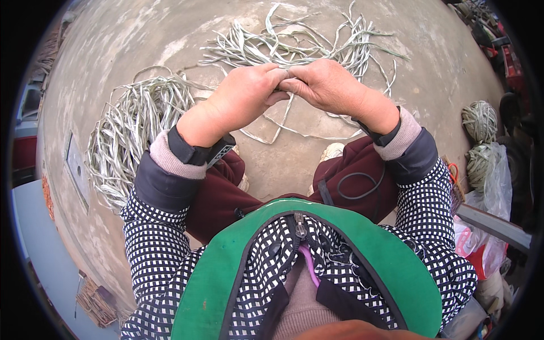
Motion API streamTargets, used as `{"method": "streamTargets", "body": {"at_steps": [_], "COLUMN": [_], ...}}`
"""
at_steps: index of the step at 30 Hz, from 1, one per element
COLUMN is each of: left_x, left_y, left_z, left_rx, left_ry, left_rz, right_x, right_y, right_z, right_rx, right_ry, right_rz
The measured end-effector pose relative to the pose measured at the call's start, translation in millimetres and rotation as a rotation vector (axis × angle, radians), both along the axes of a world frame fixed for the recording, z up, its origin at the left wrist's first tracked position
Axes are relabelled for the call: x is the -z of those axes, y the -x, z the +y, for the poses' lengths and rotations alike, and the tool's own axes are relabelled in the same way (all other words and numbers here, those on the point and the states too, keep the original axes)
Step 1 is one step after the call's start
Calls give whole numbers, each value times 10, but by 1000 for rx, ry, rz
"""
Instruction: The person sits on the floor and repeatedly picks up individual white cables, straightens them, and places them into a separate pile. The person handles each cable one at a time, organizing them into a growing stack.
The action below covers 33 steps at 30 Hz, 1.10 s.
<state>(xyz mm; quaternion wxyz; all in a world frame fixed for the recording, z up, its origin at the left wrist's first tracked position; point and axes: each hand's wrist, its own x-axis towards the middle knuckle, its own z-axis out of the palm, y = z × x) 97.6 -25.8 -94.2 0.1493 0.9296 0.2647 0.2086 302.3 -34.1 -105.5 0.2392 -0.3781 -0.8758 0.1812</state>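
Note:
My left hand [247,97] and my right hand [328,86] meet in front of me over the floor, fingers curled and thumbs close together. A thin pale strand [285,120] of flat plastic cord comes out beneath the fingers and trails down to the floor; both hands appear closed on it. The exact grip is hidden behind the knuckles. Just beyond the hands lies a loose, spread bundle of silvery-white strands [243,50]. To the left of my left forearm is a large tangled heap of the same cord [144,110].
Balls of wound cord [480,121] sit along the right side, near a clear plastic bag [498,184] and a metal bar [494,225]. A bundle of sticks [96,303] lies at lower left. A flat plate [76,167] is set in the concrete floor [272,170].

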Motion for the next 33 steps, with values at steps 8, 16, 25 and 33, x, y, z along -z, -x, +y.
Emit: {"method": "streamTargets", "body": {"at_steps": [8, 16, 25, 33], "left_x": [-249, -72, -209, -202], "left_y": [397, 597, 960, 509], "left_z": [40, 188, 240, 112], "left_rx": [-34, 96, -113, -2], "left_ry": [-330, -400, -476, -584], "left_rz": [268, 148, 193, 350], "right_x": [-170, -180, -366, 66], "right_y": [107, 115, -410, -282], "right_z": [-206, -386, -106, -19], "right_rx": [-5, 0, 297, -182], "right_ry": [708, 792, 645, 833], "right_rz": [494, 673, 623, 504]}}
